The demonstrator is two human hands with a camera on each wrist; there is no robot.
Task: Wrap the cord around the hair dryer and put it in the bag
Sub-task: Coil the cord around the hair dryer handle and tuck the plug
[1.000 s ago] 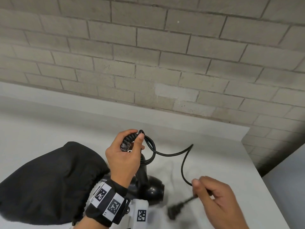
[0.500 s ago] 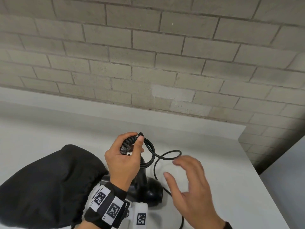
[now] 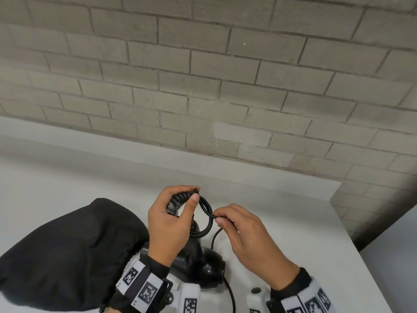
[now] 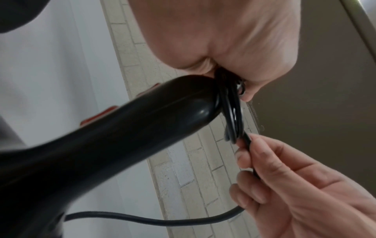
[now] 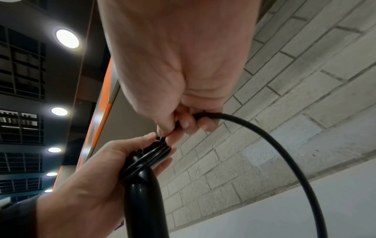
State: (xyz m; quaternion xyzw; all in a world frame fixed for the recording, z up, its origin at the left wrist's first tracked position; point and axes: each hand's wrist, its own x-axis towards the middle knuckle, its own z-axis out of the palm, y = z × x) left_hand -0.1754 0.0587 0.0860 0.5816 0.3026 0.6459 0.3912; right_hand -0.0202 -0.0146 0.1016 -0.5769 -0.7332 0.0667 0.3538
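Note:
A black hair dryer (image 3: 204, 265) stands with its handle (image 4: 142, 116) pointing up. My left hand (image 3: 173, 218) grips the ribbed end of the handle and holds several loops of the black cord (image 3: 208, 219) there. My right hand (image 3: 243, 233) pinches the cord right beside those loops, thumb and fingers curled on it. In the right wrist view the free cord (image 5: 284, 145) arcs out to the right and down from my right hand (image 5: 183, 119). The plug is out of view. A black drawstring bag (image 3: 65, 251) lies on the table to the left of the dryer.
The white table (image 3: 293, 222) runs to a grey brick wall (image 3: 203, 86) behind. Its right edge falls off near my right wrist. Slack cord (image 3: 231, 297) trails down past the dryer toward the near edge.
My right hand let go of the plug end, came up open toward the handle, and now pinches the cord next to the loops. The left hand has kept its grip on the handle end.

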